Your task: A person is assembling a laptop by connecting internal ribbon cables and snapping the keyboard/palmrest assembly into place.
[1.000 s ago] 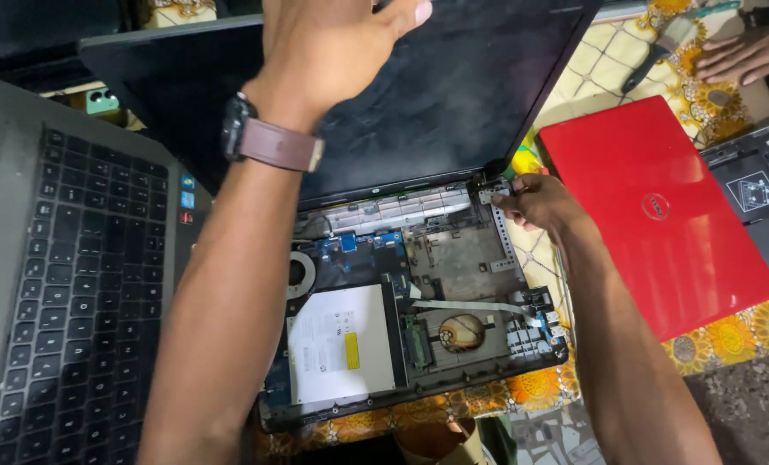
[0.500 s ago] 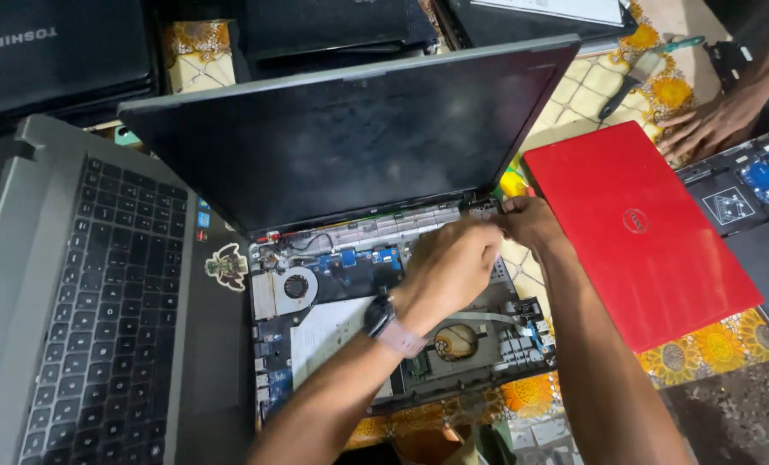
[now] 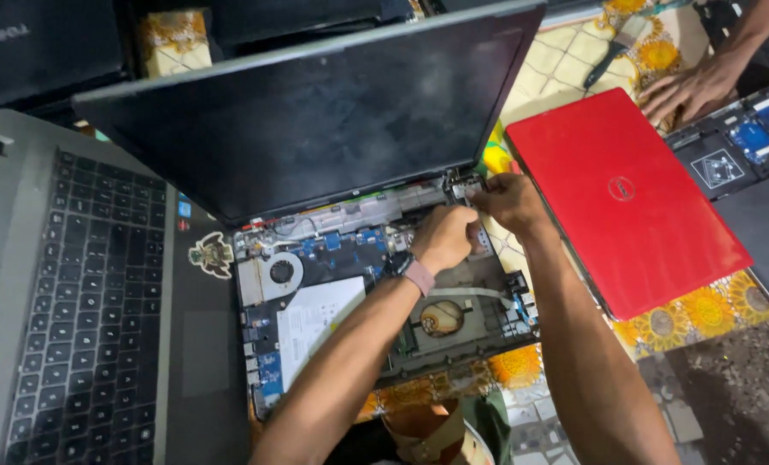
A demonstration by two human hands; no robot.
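Left hand (image 3: 443, 239) dropped from screen lid (image 3: 315, 120), now beside right hand (image 3: 503, 200) at hinge (image 3: 463, 183).

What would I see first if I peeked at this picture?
Probably the bright red laptop, lying closed on the right. Then the opened-up laptop in the middle, its insides showing, with the left hand and right hand together at its right hinge under the dark screen.

The dusty, matt black laptop screen (image 3: 315, 120) looks smudged. The closed red laptop lid (image 3: 625, 198) is smooth, glossy plastic; the grey keyboard deck (image 3: 186, 344) is matt.
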